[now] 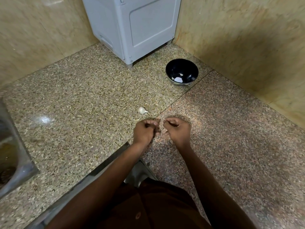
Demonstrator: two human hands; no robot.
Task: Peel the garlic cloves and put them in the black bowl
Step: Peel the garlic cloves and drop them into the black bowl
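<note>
— What are the fingers (154,123) doing?
— Both hands' fingers are curled in, tips nearly meeting over the desk (82,104); what they pinch, I cannot tell. Probably a clove being stripped.
— Why that low?
— So skins drop close by, I'd guess.
— And the garlic?
— One garlic clove (142,110) lies just beyond the left hand (145,131); the black bowl (181,71), well apart, already holds pale pieces

Bowl (181,72): far right on the counter (82,96), beside the appliance (132,27).
Garlic clove (142,110): just beyond the hands.
Sink (9,146): far left.
</note>
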